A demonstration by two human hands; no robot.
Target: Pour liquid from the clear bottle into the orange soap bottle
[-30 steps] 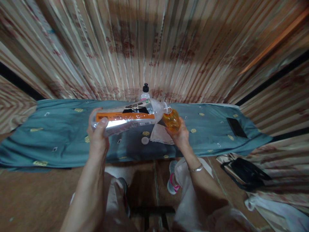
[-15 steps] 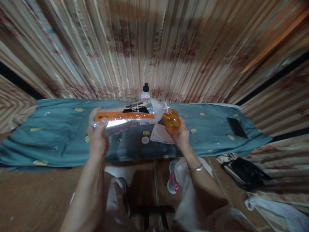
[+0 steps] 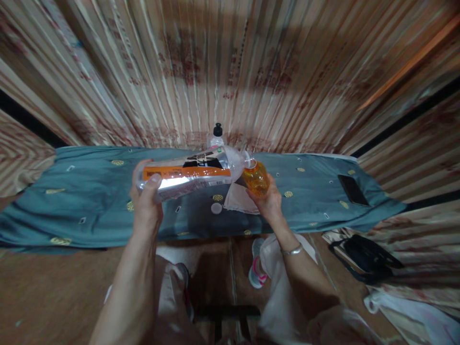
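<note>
My left hand (image 3: 146, 196) is closed around the base of a clear plastic bottle (image 3: 201, 171) with an orange, black and silver label. The bottle lies almost level in the air, its neck pointing right. Closed on a small amber translucent cup (image 3: 256, 179), my right hand (image 3: 269, 200) keeps it tilted at the bottle's mouth. Whether liquid is flowing between them I cannot tell. Below the bottle, a round white cap (image 3: 216, 208) and a pale folded cloth (image 3: 240, 199) rest on the teal tablecloth (image 3: 97, 191).
Behind the bottle stands a small clear bottle with a black top (image 3: 217, 130). A dark phone (image 3: 352, 189) lies at the table's right end. Pleated curtains (image 3: 215, 67) hang close behind the table. On the floor at right is a black bag (image 3: 366, 256).
</note>
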